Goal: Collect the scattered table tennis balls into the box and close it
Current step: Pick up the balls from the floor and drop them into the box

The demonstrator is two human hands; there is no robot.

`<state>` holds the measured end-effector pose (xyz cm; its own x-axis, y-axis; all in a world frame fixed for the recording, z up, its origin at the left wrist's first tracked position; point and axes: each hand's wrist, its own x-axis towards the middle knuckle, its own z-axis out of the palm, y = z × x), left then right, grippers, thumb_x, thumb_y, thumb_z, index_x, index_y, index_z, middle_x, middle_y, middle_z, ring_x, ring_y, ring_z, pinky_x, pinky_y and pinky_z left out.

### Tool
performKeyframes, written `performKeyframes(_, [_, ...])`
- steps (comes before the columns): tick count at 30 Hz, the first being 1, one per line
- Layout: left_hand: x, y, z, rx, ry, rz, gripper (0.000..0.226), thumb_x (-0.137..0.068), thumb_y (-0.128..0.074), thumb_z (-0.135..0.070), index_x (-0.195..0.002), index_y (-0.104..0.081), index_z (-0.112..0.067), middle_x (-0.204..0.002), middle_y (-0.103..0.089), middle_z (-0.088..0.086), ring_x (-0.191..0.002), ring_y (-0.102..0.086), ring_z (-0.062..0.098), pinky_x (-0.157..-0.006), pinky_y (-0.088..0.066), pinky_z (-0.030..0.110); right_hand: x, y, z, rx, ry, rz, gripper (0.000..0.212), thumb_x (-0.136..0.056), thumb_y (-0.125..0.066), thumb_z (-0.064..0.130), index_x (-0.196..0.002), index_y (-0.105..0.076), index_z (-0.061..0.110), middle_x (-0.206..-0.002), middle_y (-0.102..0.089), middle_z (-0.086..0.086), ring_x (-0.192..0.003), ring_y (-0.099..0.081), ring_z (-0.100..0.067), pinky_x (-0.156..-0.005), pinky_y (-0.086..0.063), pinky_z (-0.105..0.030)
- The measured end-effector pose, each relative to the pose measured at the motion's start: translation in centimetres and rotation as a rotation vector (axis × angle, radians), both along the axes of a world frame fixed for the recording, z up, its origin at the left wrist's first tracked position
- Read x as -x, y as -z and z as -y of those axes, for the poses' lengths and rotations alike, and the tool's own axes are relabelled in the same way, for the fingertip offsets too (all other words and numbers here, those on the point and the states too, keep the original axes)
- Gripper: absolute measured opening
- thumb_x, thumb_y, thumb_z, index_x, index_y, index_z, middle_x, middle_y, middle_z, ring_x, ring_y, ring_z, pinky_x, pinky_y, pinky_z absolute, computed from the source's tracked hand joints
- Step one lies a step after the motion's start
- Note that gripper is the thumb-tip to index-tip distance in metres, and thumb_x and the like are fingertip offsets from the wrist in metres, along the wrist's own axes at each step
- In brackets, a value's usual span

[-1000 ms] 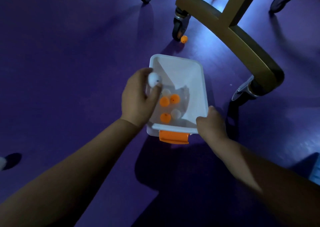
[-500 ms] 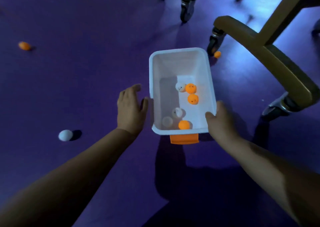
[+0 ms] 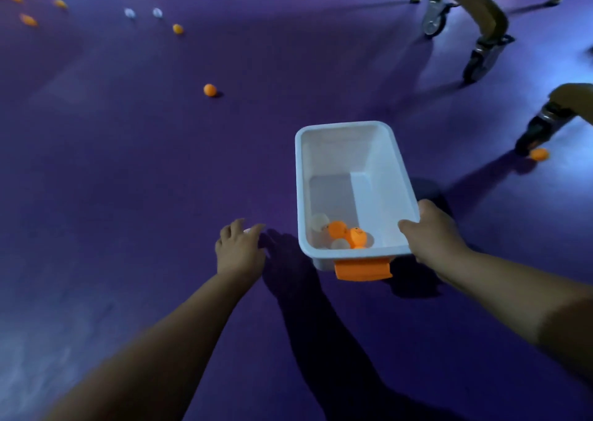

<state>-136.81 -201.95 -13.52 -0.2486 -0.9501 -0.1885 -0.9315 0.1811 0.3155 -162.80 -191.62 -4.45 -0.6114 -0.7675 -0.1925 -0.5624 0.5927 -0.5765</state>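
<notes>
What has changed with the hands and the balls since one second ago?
The left hand dropped its white ball into the box, then moved out left and down over a white ball on the floor. The balls in the box gathered at the near end. The right hand still holds the box's near right corner.

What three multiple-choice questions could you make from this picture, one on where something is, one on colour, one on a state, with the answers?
1. Where is the right hand?
A. flat on the floor
B. on the near right corner of the white box
C. on a chair wheel

2. What colour is the latch on the box's near end?
A. orange
B. green
C. black

3. What state is the box in?
A. shut with a lid
B. upside down
C. open, with balls in its near end

Answers: 1 B, its grip is on that corner's rim. 2 A, the latch is plainly orange. 3 C, no lid is on it and the orange and white balls inside show.
</notes>
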Motion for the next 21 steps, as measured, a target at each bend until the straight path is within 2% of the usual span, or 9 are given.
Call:
performKeyframes(6, [-0.7, 2.4, 0.6, -0.075, 0.012, -0.040, 0.055, -0.087, -0.045, -0.003, -0.137, -0.041, -0.024, -0.151, -0.020, 0.007, -0.132, -0.025, 0.033, -0.102, -0.036, 0.042, -1.9, 1.6, 1.5, -0.011, -0.042, 0.030, 0.009, -0.091, -0.050, 0.017, -0.097, -0.046, 0.010, -0.082, -0.049, 0.001, -0.077, -0.054, -0.026, -0.064, -0.051, -0.039])
performKeyframes(9, [-1.1, 3.2, 1.4, -0.098, -0.039, -0.174, 0.057, -0.086, -0.043, 0.003, -0.137, -0.041, -0.021, -0.144, -0.027, 0.010, -0.122, -0.038, 0.031, -0.095, -0.043, 0.040, -2.4, 2.4, 1.3, -0.005, -0.030, 0.058, 0.009, -0.092, -0.050, 0.017, -0.096, -0.046, 0.010, -0.086, -0.052, -0.002, -0.076, -0.054, -0.025, -0.062, -0.049, -0.036])
performKeyframes(11, [-1.1, 3.1, 2.3, -0.134, -0.113, -0.237, 0.051, -0.089, -0.043, -0.001, -0.138, -0.040, -0.018, -0.138, -0.032, 0.014, -0.112, -0.048, 0.035, -0.089, -0.045, 0.040, -2.6, 2.8, 1.2, 0.009, -0.031, 0.072, 0.010, -0.091, -0.050, 0.017, -0.098, -0.047, 0.010, -0.092, -0.055, -0.005, -0.080, -0.056, -0.027, -0.064, -0.050, -0.037])
performKeyframes(13, [-0.5, 2.0, 3.0, -0.136, -0.274, -0.314, 0.040, -0.094, -0.043, -0.012, -0.133, -0.044, -0.016, -0.133, -0.035, 0.017, -0.104, -0.051, 0.038, -0.082, -0.042, 0.038, -2.6, 3.0, 1.2, 0.028, -0.039, 0.069, 0.009, -0.092, -0.050, 0.016, -0.098, -0.047, 0.010, -0.095, -0.055, -0.004, -0.083, -0.055, -0.025, -0.066, -0.045, -0.033])
performKeyframes(15, [1.0, -0.1, 3.5, -0.048, -0.410, -0.481, 0.034, -0.095, -0.045, -0.021, -0.128, -0.047, -0.013, -0.129, -0.039, 0.016, -0.100, -0.051, 0.033, -0.077, -0.036, 0.032, -2.5, 3.4, 1.4, 0.048, -0.047, 0.061, 0.008, -0.092, -0.050, 0.016, -0.097, -0.047, 0.010, -0.095, -0.055, -0.002, -0.083, -0.054, -0.022, -0.068, -0.041, -0.029])
performKeyframes(16, [1.8, -1.3, 3.7, 0.041, -0.441, -0.595, 0.032, -0.095, -0.047, -0.025, -0.125, -0.048, -0.013, -0.124, -0.042, 0.013, -0.093, -0.051, 0.026, -0.076, -0.034, 0.030, -2.4, 3.5, 1.6, 0.057, -0.045, 0.062, 0.008, -0.092, -0.050, 0.016, -0.097, -0.048, 0.010, -0.095, -0.055, -0.002, -0.083, -0.054, -0.022, -0.067, -0.040, -0.029])
performKeyframes(18, [3.4, -3.9, 3.8, 0.231, -0.434, -0.812, 0.029, -0.092, -0.052, -0.036, -0.115, -0.052, -0.016, -0.110, -0.047, 0.003, -0.079, -0.048, 0.010, -0.070, -0.037, 0.030, -2.2, 3.9, 2.0, 0.072, -0.039, 0.075, 0.010, -0.092, -0.049, 0.015, -0.098, -0.049, 0.008, -0.094, -0.057, -0.002, -0.080, -0.055, -0.021, -0.063, -0.041, -0.029])
performKeyframes(20, [5.0, -5.9, 4.0, 0.308, -0.299, -0.862, 0.032, -0.088, -0.055, -0.043, -0.111, -0.056, -0.021, -0.105, -0.051, -0.002, -0.079, -0.049, 0.005, -0.068, -0.045, 0.030, -2.0, 4.4, 2.6, 0.079, -0.032, 0.101, 0.010, -0.092, -0.049, 0.015, -0.098, -0.049, 0.008, -0.094, -0.058, -0.003, -0.077, -0.055, -0.019, -0.056, -0.041, -0.028])
performKeyframes(21, [5.6, -6.5, 3.8, 0.274, -0.225, -0.836, 0.037, -0.086, -0.058, -0.044, -0.116, -0.055, -0.023, -0.109, -0.050, -0.003, -0.085, -0.050, 0.005, -0.072, -0.047, 0.028, -1.9, 4.6, 3.0, 0.084, -0.028, 0.109, 0.009, -0.091, -0.048, 0.015, -0.097, -0.049, 0.008, -0.093, -0.059, -0.004, -0.075, -0.055, -0.018, -0.055, -0.041, -0.027])
